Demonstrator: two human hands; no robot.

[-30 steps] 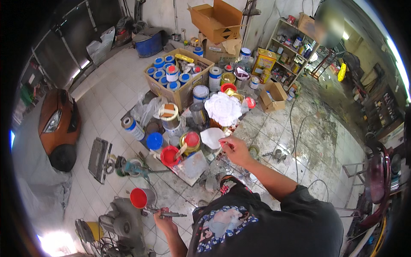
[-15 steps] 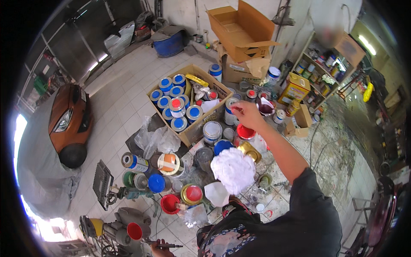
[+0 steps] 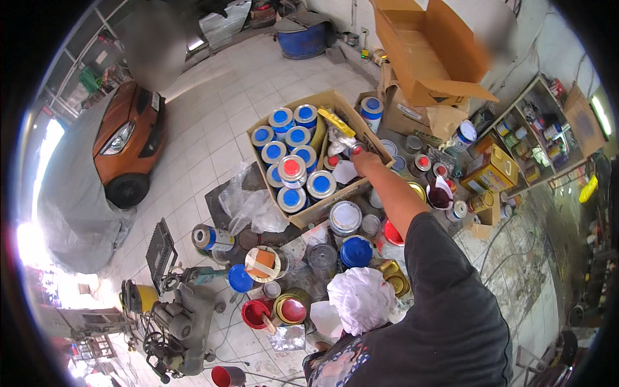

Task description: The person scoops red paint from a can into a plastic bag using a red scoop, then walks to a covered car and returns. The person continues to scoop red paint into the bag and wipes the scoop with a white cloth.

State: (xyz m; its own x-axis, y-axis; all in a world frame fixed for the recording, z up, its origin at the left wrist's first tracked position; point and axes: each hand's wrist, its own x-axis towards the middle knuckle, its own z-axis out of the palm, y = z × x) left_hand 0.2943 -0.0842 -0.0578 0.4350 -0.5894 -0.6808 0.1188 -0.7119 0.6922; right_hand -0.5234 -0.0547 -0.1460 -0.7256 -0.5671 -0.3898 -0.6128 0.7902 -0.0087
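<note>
My right arm reaches out to the cardboard box [image 3: 293,218]. My right hand [image 3: 367,162] is closed at its right side, with the fingers curled round the top of a small red-topped can [image 3: 356,149], mostly hidden by the hand. Beside it lie a yellow packet [image 3: 336,122] and a white sheet [image 3: 345,171]. Several blue-lidded cans [image 3: 298,137] fill the box's left part, with one red-lidded can [image 3: 292,168] on top. At the bottom edge a red-lined cup [image 3: 227,375] shows; my left hand is out of view.
Open paint cans, a blue tub [image 3: 356,251] and a crumpled white cloth [image 3: 361,300] crowd the floor before me. A compressor [image 3: 184,322] stands left, near a covered orange car [image 3: 122,135]. A large open carton [image 3: 429,51] and shelves [image 3: 535,138] are at the back right.
My right hand has moved from above the cans right of the box to the red-topped can inside it. The view has shifted, and my left hand with its spray gun has dropped out of view.
</note>
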